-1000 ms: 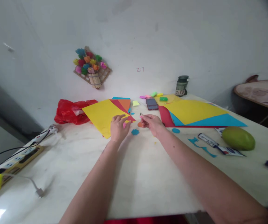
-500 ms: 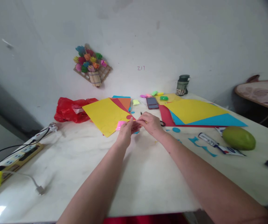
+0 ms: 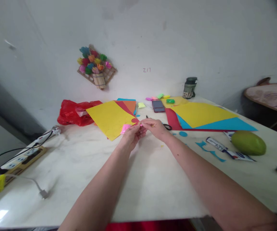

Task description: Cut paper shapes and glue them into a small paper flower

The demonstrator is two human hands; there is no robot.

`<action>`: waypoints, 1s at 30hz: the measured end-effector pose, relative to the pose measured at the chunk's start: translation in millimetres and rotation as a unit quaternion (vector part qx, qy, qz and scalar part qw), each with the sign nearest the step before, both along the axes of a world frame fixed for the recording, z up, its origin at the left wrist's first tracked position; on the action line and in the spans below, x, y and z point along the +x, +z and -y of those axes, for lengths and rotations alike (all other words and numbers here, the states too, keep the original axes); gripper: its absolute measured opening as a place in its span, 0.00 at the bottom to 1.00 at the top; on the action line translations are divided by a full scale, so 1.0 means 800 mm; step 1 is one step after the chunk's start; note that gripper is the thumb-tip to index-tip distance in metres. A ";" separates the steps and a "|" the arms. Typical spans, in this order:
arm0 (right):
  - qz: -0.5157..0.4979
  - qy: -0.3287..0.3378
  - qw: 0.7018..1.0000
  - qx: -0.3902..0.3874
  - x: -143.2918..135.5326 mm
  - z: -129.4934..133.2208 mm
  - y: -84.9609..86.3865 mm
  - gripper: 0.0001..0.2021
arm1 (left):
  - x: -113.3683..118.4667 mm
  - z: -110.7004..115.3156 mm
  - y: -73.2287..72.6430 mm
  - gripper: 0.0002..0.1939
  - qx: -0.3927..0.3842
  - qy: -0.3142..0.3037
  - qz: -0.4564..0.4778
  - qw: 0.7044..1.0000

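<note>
My left hand and my right hand meet above the middle of the table, fingertips pinched together. A small bright pink piece, seemingly soft clay, shows between the fingertips of both hands; most of it is covered by fingers. Just left of my left hand lies a pink packet, over the edge of a yellow sheet. A red paper circle rests behind my left fingers. Black scissor handles stick out beyond my right hand.
Yellow, blue and red sheets lie at right, near a green mango, tubes and blue scraps. A phone, coloured clay packets and a bottle stand at the back. Left are a red bag and power strip.
My fingertips have shifted slightly, and the pink piece between them now shows more clearly. My right hand's fingers lie flatter over it. The whole view has moved a little.
</note>
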State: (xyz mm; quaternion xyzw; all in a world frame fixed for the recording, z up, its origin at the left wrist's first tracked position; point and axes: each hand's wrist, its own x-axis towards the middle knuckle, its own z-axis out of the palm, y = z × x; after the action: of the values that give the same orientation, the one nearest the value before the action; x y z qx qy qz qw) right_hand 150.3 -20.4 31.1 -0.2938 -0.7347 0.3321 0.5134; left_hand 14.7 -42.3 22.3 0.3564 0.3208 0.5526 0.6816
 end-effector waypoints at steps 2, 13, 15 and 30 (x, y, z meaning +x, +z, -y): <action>-0.042 0.031 0.996 -0.066 -0.001 0.003 0.000 0.10 | 0.001 0.002 0.002 0.07 -0.014 -0.008 0.013 1.000; -0.162 -0.001 0.962 -0.222 -0.023 0.013 0.002 0.13 | 0.004 0.002 -0.003 0.20 0.059 0.013 -0.078 0.995; -0.146 -0.038 0.968 -0.199 -0.022 0.013 0.003 0.14 | 0.001 0.002 -0.001 0.22 0.062 0.028 -0.089 0.994; 0.009 -0.091 0.996 0.017 -0.016 0.004 -0.008 0.12 | -0.007 -0.003 -0.002 0.14 0.030 -0.018 -0.084 0.996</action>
State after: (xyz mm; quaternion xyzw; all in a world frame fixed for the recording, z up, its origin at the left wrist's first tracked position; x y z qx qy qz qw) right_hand 137.6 -23.6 24.3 -0.3535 -0.7152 0.2692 0.5396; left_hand 9.3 -39.7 21.1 0.4275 0.3533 0.5177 0.6515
